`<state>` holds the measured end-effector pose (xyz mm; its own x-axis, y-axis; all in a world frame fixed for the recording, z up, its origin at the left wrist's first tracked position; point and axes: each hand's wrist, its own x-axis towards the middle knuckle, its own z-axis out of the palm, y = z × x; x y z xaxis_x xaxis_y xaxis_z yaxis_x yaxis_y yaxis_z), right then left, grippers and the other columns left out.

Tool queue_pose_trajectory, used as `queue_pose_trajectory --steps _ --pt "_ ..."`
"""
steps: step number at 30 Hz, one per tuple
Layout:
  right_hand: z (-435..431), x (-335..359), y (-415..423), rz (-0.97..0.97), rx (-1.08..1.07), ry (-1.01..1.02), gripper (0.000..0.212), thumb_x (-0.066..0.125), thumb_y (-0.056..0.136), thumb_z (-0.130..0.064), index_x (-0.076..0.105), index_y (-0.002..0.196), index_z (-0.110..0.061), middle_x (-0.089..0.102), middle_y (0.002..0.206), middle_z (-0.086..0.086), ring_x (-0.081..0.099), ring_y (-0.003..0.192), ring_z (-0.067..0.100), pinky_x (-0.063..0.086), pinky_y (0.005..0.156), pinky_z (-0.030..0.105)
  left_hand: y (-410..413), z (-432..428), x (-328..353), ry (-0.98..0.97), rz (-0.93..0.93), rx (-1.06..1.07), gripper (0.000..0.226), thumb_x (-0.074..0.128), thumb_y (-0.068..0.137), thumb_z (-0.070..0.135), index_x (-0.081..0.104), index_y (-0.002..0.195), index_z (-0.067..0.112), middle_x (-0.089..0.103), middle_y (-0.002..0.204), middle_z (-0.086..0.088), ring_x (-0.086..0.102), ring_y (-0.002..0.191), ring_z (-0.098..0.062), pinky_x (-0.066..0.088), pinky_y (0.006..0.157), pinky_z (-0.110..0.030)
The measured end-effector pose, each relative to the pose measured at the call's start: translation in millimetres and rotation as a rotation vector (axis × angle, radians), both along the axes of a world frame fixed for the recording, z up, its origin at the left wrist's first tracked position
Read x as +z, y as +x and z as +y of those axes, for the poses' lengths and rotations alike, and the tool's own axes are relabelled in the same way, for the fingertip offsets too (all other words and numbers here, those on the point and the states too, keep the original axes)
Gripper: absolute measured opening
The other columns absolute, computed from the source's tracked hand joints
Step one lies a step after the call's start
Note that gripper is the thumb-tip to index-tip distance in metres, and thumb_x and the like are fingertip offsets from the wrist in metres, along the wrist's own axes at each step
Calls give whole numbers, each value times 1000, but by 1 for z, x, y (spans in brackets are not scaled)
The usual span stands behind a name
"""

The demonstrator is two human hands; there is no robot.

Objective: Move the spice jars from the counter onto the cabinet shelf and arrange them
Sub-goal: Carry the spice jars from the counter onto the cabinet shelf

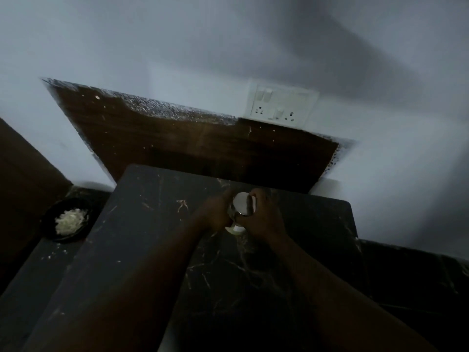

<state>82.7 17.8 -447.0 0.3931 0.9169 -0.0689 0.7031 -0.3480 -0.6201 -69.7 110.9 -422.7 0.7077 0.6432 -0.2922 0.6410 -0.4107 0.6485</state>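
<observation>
A small spice jar [241, 205] with a shiny silver lid stands between my two hands on the dark marble shelf slab [152, 237]. My left hand [215, 214] holds its left side. My right hand [264, 217] wraps over the top and right side, fingers curled across the lid. Something pale shows below the jar, near its base; the scene is dim and the jar's body is mostly hidden by my hands.
A black bowl [67, 221] of pale shredded food sits on the lower counter at the left. A brown wooden panel [190, 143] backs the slab. A white switch and socket plate [281, 105] is on the wall above.
</observation>
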Motion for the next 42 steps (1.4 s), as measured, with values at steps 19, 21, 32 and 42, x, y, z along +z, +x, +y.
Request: queue_pose_trajectory --steps 19,21,32,42 --pt "79 309 -125 170 227 867 41 73 89 -44 58 126 -33 66 118 -19 63 108 1 55 84 23 -146 35 291 351 -816 274 78 81 73 38 43 139 51 67 110 17 70 93 -9 62 75 -34" --pt "87 343 -138 153 249 925 42 70 89 -48 58 127 -34 65 119 -18 63 108 1 56 85 26 -157 37 319 441 -873 301 78 79 72 42 41 140 51 66 109 20 70 93 -9 63 70 -34" --pt "123 499 -192 -189 266 1105 51 62 85 -63 51 126 -35 62 114 -16 59 99 5 51 81 25 -183 56 445 702 -1075 470 70 59 76 62 31 141 58 64 122 15 68 98 -7 62 75 -35" --pt "174 573 -205 -546 199 931 48 62 82 -64 53 104 -23 66 96 0 62 84 20 49 66 32 -150 91 482 803 -943 711 61 42 102 34 18 157 27 49 149 -4 52 131 -25 47 104 -48"
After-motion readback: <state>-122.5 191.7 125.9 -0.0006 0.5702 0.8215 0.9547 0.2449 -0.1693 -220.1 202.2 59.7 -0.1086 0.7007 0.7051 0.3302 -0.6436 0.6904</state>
